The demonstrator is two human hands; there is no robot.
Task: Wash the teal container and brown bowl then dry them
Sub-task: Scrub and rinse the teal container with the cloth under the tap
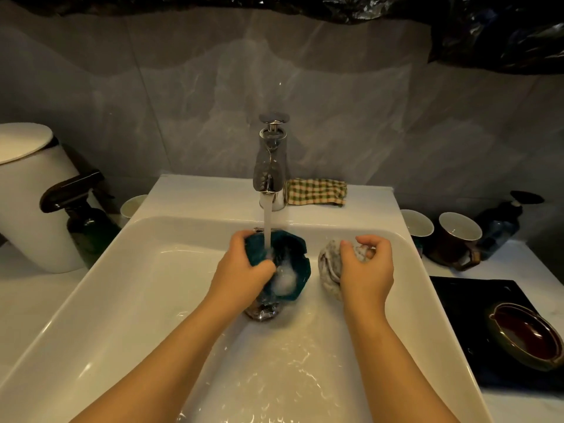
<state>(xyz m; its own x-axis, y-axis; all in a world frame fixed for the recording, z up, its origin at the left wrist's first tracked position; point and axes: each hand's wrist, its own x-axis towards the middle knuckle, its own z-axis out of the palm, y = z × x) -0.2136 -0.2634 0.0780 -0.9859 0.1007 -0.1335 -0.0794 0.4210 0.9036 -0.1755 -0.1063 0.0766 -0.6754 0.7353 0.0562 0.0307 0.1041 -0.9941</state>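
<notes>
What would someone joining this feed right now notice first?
First, the tap running straight into the teal container, which the left hand grips by its rim over the middle of the sink. Just right of it, the right hand clutches a balled grey cloth. The brown bowl sits untouched on the black mat at the far right.

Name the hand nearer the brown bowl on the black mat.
Right. The right hand, gripping a grey cloth, is left of the brown bowl and apart from it. The left hand is farther left, holding the teal container.
</notes>
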